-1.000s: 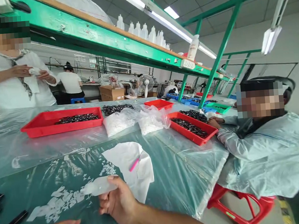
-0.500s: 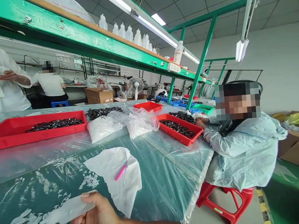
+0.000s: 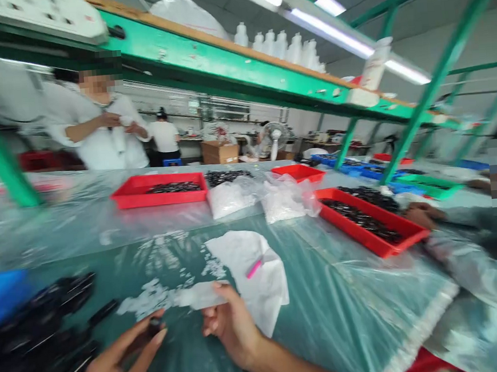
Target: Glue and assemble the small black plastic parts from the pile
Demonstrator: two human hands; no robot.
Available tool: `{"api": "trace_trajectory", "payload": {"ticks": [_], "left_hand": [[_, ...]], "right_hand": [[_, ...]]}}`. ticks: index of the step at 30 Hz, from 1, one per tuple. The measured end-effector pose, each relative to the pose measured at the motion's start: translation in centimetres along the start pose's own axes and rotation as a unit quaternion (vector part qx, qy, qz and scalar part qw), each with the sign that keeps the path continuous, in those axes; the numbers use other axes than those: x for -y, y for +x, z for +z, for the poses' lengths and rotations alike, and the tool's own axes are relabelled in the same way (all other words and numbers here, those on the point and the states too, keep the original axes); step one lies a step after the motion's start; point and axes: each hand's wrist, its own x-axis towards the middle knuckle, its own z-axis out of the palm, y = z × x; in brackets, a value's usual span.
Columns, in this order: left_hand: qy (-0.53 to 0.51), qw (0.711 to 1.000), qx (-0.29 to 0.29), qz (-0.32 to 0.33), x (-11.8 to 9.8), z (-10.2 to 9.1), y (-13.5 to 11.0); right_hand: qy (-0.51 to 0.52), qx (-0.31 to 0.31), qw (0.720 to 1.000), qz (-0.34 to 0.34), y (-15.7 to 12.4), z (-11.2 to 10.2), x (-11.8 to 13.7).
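Note:
My right hand (image 3: pixel 231 324) pinches a translucent white strip (image 3: pixel 199 296) between thumb and fingers, just above the green table covered in plastic film (image 3: pixel 327 311). My left hand (image 3: pixel 116 362) is at the lower left, its fingertips closed on a small black part (image 3: pixel 155 326). The two hands are close together, about a hand's width apart. A white cloth (image 3: pixel 246 266) with a pink stick (image 3: pixel 255 267) on it lies just beyond my right hand. White scraps (image 3: pixel 154 296) are scattered on the table by the strip.
A heap of black parts (image 3: pixel 40 334) and a blue tray (image 3: pixel 1 288) lie at the left. Red trays of black parts (image 3: pixel 158 190) (image 3: pixel 369 222) and two bags of white pieces (image 3: pixel 232 197) stand further back. A seated person's hand (image 3: pixel 423 215) rests at the right; another person (image 3: pixel 97 126) stands across the table.
The view has swung left and blurred. My left hand has come back into sight holding the small black part, and my right hand with the strip has moved up toward it.

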Motion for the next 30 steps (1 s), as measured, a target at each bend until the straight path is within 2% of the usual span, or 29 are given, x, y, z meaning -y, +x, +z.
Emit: {"api": "trace_trajectory", "payload": {"ticks": [4,8,13,20,30], "left_hand": [[-0.022,0.997,0.054,0.047,-1.4,-1.3,-0.6],[-0.015,0.996,0.061,0.059,-2.6,-1.4,-1.0],[-0.026,0.995,0.073,0.07,-3.2,-1.5,-1.5],[-0.001,0.993,0.093,0.074,-3.5,-1.7,-1.8],[0.044,0.99,0.104,0.089,-2.5,-1.5,-2.1]], "right_hand": [[-0.006,0.008,1.0,-0.002,-0.7,-0.1,-0.4],[-0.041,0.016,0.999,0.01,-0.9,-0.2,-0.6],[-0.145,-0.003,0.989,-0.009,-1.0,-0.5,-0.8],[-0.228,-0.01,0.973,-0.021,-1.2,-1.1,-0.9],[-0.327,-0.041,0.942,-0.055,-1.3,-1.0,-0.6]]}}
